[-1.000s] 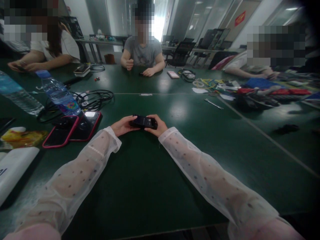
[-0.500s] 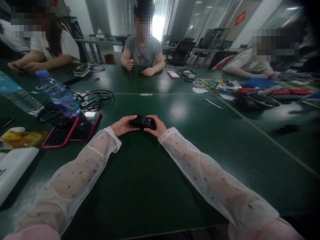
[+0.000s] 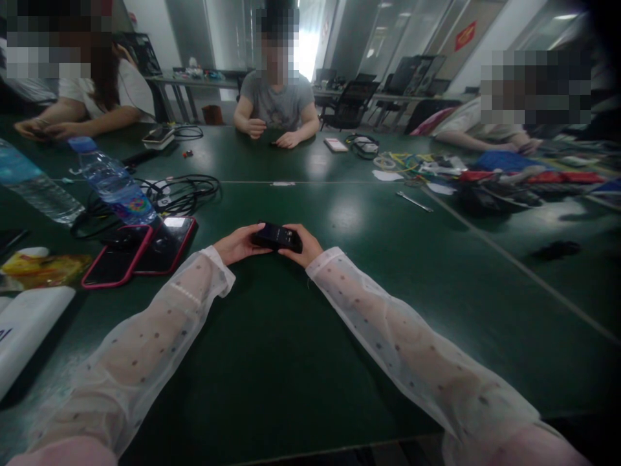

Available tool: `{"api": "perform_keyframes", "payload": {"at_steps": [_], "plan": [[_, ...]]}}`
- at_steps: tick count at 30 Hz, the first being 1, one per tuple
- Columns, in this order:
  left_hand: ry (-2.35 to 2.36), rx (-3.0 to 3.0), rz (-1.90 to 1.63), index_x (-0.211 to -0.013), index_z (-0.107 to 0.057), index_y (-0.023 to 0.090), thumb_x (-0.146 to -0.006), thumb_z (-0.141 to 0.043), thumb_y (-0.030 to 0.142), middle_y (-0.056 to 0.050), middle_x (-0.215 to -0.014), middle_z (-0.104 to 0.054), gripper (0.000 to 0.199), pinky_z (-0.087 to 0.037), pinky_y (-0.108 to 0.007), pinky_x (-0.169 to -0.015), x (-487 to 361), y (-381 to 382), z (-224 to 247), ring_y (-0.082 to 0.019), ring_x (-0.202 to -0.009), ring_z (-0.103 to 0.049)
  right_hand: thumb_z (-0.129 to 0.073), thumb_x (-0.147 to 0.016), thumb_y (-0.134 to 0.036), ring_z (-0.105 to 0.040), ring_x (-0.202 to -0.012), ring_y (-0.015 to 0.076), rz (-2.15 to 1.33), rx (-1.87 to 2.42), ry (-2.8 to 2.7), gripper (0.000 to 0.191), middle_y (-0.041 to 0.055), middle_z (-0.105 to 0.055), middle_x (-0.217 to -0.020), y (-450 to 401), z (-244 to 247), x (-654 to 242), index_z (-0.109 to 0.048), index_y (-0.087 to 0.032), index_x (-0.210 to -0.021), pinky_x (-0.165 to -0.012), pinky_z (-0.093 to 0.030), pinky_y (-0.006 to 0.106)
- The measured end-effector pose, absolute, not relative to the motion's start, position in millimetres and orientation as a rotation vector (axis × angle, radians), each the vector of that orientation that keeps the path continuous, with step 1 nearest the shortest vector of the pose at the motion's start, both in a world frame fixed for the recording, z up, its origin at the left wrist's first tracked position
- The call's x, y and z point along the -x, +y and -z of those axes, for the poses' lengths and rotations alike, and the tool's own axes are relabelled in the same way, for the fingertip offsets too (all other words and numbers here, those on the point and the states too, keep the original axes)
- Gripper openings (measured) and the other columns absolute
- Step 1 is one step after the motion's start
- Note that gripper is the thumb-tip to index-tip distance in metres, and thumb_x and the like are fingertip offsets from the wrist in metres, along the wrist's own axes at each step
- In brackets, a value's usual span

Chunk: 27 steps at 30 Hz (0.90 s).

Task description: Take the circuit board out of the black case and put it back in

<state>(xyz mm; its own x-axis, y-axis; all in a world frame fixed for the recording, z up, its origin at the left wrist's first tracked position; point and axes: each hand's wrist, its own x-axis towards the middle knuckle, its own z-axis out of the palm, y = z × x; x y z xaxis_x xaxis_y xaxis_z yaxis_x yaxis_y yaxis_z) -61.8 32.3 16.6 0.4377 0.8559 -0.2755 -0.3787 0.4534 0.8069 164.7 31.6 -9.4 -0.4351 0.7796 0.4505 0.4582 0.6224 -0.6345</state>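
Both hands hold a small black box-shaped device over the middle of the green table. Small light markings show on its upper face, too small to read. My left hand grips its left end, with the thumb along the top edge and fingers beneath. At the right end, my right hand closes on it, thumb at the near side and index finger at the far side. The fingers partly hide both ends.
Left of my arms lie two red-edged phones, a water bottle, coiled black cables and a white box-like object. A wrench lies to the right, before cable clutter. A person sits opposite; others sit at both sides.
My hands and the black device stay almost in place. The person opposite has shifted a raised hand slightly.
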Motion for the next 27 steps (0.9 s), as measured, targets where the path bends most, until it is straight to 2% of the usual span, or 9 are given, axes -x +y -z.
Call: {"api": "perform_keyframes", "payload": {"at_steps": [5,10,16,20,23,27], "plan": [[0.729,-0.717,-0.818,-0.115,-0.056,0.015,-0.087,-0.062,0.04,-0.016,-0.118,-0.063,0.038,-0.045,-0.049,-0.102,62,34,-15,-0.028,-0.116,-0.058,-0.073,-0.072,-0.033,-0.06,-0.112,0.0265,-0.642,0.984,-2.04,0.055,0.0084,-0.06,-0.118,30,9,-164,-0.049,-0.025,-0.121,-0.096,-0.048,0.046],[0.737,-0.689,-0.785,-0.11,-0.06,0.015,-0.091,-0.053,0.05,-0.014,-0.108,-0.066,0.041,-0.043,-0.046,-0.103,63,37,-14,-0.028,-0.112,-0.06,-0.075,-0.069,-0.033,-0.061,-0.107,0.0249,-0.769,0.99,-1.912,0.054,0.0066,-0.062,-0.113,29,10,-163,-0.05,-0.025,-0.116,-0.093,-0.05,0.045],[0.729,-0.668,-0.788,-0.111,-0.059,0.015,-0.092,-0.051,0.047,-0.012,-0.105,-0.067,0.038,-0.043,-0.045,-0.102,63,37,-15,-0.026,-0.105,-0.063,-0.077,-0.066,-0.033,-0.063,-0.1,0.0246,-0.822,0.946,-1.907,0.054,0.0065,-0.063,-0.11,30,-4,-167,-0.052,-0.024,-0.113,-0.092,-0.05,0.046],[0.698,-0.665,-0.771,-0.114,-0.057,0.015,-0.094,-0.049,0.045,-0.012,-0.108,-0.066,0.038,-0.043,-0.043,-0.102,62,37,-16,-0.025,-0.106,-0.063,-0.078,-0.065,-0.045,-0.062,-0.103,0.0262,-0.782,0.938,-1.87,0.059,0.0071,-0.062,-0.114,39,-27,-180,-0.052,-0.024,-0.114,-0.091,-0.051,0.045],[0.709,-0.651,-0.77,-0.111,-0.056,0.014,-0.094,-0.049,0.045,-0.012,-0.108,-0.066,0.037,-0.043,-0.044,-0.103,63,38,-16,-0.025,-0.108,-0.062,-0.076,-0.065,-0.054,-0.061,-0.104,0.0272,-0.681,0.977,-1.765,0.065,0.0081,-0.061,-0.114,54,-37,-197,-0.051,-0.024,-0.116,-0.09,-0.05,0.045],[0.709,-0.641,-0.768,-0.115,-0.053,0.015,-0.094,-0.05,0.043,-0.014,-0.115,-0.063,0.036,-0.043,-0.043,-0.104,65,39,-15,-0.024,-0.114,-0.059,-0.074,-0.064,-0.054,-0.06,-0.103,0.0278,-0.44,1.121,-1.554,0.067,0.0094,-0.06,-0.114,79,-29,-229,-0.05,-0.023,-0.117,-0.088,-0.05,0.045]]}}
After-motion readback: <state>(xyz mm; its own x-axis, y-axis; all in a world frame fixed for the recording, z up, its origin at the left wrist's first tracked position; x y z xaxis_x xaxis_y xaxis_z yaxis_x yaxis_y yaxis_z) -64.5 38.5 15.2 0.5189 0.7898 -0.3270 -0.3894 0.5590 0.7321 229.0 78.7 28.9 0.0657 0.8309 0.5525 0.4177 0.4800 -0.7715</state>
